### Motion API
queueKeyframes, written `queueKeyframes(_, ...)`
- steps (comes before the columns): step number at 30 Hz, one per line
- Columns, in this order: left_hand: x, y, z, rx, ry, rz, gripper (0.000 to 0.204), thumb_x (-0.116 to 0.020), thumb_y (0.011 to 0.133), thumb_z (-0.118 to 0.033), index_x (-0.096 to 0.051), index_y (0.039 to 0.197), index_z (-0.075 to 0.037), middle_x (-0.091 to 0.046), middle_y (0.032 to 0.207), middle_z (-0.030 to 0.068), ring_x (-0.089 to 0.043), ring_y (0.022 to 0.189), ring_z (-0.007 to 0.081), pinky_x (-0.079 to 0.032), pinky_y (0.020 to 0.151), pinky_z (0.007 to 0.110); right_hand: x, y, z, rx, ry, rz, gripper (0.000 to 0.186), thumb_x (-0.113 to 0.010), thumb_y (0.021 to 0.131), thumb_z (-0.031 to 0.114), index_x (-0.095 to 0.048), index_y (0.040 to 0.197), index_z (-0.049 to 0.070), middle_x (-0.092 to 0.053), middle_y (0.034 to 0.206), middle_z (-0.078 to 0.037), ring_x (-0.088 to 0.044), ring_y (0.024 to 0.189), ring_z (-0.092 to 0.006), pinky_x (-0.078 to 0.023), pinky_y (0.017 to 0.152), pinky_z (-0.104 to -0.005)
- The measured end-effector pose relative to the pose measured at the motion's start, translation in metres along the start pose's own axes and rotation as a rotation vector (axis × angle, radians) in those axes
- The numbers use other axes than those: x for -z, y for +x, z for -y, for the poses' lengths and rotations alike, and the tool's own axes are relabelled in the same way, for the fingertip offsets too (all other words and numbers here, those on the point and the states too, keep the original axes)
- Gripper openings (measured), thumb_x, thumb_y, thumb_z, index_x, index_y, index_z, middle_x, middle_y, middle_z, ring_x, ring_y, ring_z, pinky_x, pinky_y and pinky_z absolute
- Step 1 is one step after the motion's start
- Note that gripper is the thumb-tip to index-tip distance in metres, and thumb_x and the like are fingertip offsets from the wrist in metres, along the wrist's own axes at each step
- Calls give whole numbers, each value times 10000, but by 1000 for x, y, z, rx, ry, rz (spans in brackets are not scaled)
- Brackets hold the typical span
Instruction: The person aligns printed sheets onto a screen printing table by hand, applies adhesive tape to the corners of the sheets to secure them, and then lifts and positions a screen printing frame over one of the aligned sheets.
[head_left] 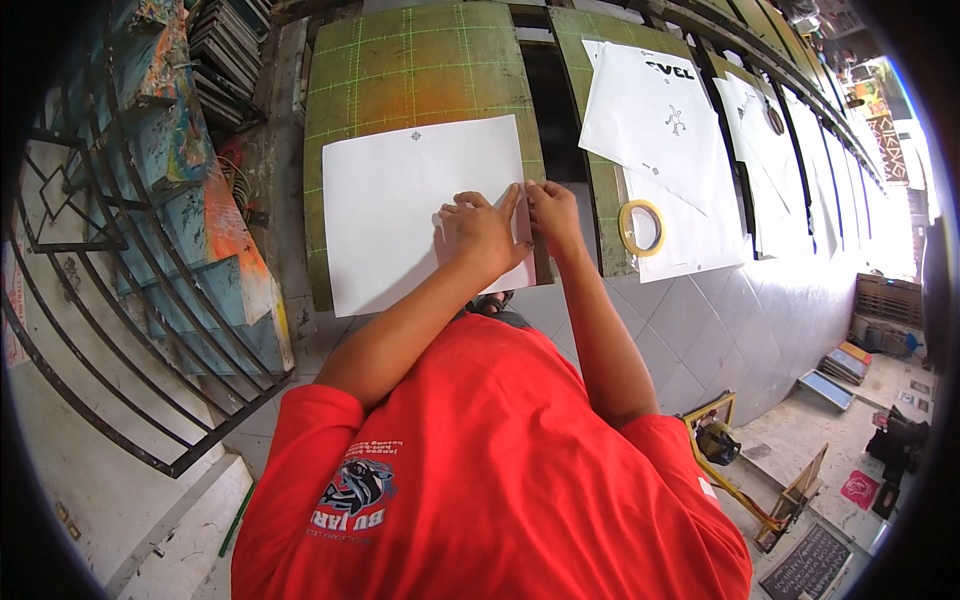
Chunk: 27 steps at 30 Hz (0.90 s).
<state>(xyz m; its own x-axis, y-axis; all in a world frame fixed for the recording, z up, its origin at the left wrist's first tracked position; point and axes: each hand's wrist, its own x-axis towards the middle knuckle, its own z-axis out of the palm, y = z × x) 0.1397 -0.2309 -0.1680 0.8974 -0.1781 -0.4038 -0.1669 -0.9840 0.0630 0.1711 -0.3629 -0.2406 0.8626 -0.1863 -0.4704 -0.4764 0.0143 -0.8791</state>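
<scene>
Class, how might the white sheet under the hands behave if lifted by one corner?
The white sheet is probably light and floppy, since it looks paper-thin. It would likely droop once off the board, having no visible frame.

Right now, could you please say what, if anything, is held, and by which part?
The left hand rests on the white sheet near its right edge; whether the right hand, at that edge, pinches anything cannot be told.
</scene>
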Motion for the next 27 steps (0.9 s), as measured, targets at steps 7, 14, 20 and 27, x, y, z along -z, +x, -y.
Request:
queueKeyframes(7, 8, -2, -1, 6, -32, 26, 836, -662, 800, -507, -257, 1505, -312, -398, 1357, 330, -523, 1125, 499, -410, 972, 509, 4, -11, 16, -115, 134, 14, 356, -607, 904, 318, -610, 1077, 6, -639, 857, -71, -601, 648, -157, -512, 630, -311)
queueKeyframes(14, 4, -1, -6, 10, 76, 20, 814, -636, 814, -560, -285, 1497, -289, -407, 1338, 344, -549, 1096, 476, -432, 935, 486, 25, -27, 20, 8, 43, -63, 371, -591, 922, 299, -602, 1131, -8, -683, 953, -139, -669, 735, -203, -510, 645, -296)
queueKeyframes(20, 2, 4, -2, -30, 71, 38, 830, -602, 816, -621, -284, 1499, -274, -431, 1310, 356, -583, 1054, 450, -460, 871, 482, 74, -46, 1, 456, -526, -289, 318, -657, 866, 216, -638, 1105, 9, -705, 939, -163, -698, 799, -253, -532, 712, -344)
queueKeyframes(27, -7, 6, 0, -74, 105, 1, 839, -591, 817, -636, -267, 1505, -281, -454, 1271, 370, -597, 1029, 432, -464, 852, 488, 33, -14, 11, 487, -721, -257, 373, -714, 795, 314, -658, 1058, 55, -676, 972, -148, -653, 919, -323, -511, 779, -410)
